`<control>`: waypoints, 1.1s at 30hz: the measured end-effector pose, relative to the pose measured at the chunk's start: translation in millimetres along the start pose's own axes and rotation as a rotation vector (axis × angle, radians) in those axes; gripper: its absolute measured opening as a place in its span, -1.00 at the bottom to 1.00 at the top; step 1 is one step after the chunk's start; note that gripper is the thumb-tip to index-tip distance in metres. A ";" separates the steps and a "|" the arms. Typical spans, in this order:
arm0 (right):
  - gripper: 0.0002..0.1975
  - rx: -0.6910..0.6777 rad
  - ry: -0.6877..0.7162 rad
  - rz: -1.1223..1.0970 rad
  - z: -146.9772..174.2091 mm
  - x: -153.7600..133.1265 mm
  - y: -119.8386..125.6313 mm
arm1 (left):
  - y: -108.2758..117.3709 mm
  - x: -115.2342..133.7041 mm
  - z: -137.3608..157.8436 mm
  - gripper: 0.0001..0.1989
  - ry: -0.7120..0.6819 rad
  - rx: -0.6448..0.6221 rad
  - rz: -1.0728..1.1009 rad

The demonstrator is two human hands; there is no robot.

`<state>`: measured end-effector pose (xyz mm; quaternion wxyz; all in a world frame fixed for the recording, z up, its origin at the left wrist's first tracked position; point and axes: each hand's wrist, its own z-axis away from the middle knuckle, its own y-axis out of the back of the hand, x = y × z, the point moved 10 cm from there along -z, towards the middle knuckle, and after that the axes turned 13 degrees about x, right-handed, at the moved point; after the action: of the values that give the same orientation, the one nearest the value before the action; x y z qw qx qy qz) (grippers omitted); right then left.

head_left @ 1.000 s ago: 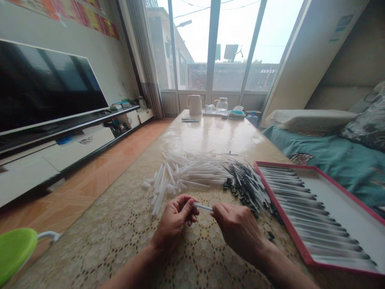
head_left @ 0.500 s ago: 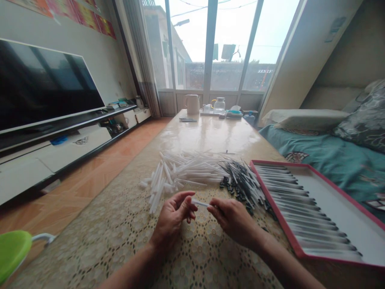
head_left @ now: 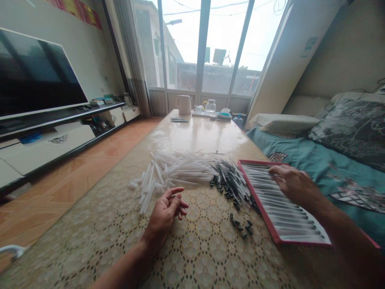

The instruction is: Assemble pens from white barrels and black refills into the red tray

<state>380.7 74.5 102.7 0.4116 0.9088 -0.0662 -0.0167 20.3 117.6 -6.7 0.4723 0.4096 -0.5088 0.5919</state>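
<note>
Left hand point(head_left: 165, 210) is loosely spread, can't tell if right hand point(head_left: 290, 180) is pinching anything, but go lightly over that red-edged box point(head_left: 261, 206) so the pens point(head_left: 281, 204) lie parallel.

Cool daylight comes at me through the window point(head_left: 185, 44), its sky panes blown out nearly white. It lays a pale glare across the far half of my counter point(head_left: 192, 136) and dull reflections on the television point(head_left: 39, 76). My right forearm point(head_left: 333, 224) falls into dimness. The boxed pens point(head_left: 288, 212) look smeared, and wide-angle stretching slants everything towards the edges.
</note>
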 end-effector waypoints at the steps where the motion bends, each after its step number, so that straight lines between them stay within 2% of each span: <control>1: -0.87 -0.033 0.018 0.014 7.3 9.5 -8.5 | -0.4 0.4 0.2 -0.59 -0.006 -0.002 0.000; 4: -0.83 -0.138 0.072 0.092 29.9 27.6 -35.1 | -0.8 0.3 0.0 -0.61 -0.016 -0.005 -0.003; 8: -0.82 -0.171 0.085 0.118 47.0 31.9 -55.7 | -0.7 -1.9 -1.7 -0.62 -0.013 -0.009 -0.019; 12: -0.85 -0.158 0.103 0.106 49.5 28.0 -62.1 | -1.4 -3.1 -2.9 -0.65 -0.012 -0.020 -0.026; 15: -0.85 -0.091 0.099 0.104 41.4 19.7 -54.0 | -2.4 -3.5 -3.4 -0.67 -0.016 -0.023 -0.025; 17: -0.84 -0.037 0.099 0.028 32.2 0.2 -45.2 | -3.6 -3.2 -3.1 -0.68 -0.023 -0.030 -0.032; 20: -0.83 -0.018 0.115 -0.199 17.1 -53.5 -38.9 | -5.0 -2.6 -1.7 -0.71 -0.028 -0.041 -0.053; 22: -0.83 -0.062 0.140 -0.296 8.5 -95.4 -44.7 | -5.0 -2.3 -0.7 -0.73 -0.027 -0.045 -0.062; 25: -0.82 -0.096 0.159 -0.305 -3.6 -143.6 -60.0 | -4.9 -3.4 0.0 -0.73 -0.021 -0.055 -0.062; 28: -0.79 -0.088 0.139 -0.292 -15.7 -167.1 -76.4 | -5.1 -5.6 -0.6 -0.74 -0.013 -0.065 -0.060; 33: -0.86 -0.090 0.092 -0.260 -28.8 -176.8 -96.5 | -6.1 -7.4 -2.0 -0.74 -0.012 -0.075 -0.056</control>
<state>218.3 182.7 45.0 0.4491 0.8901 0.0717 -0.0312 27.8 118.7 -12.8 0.5007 0.4093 -0.5219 0.5562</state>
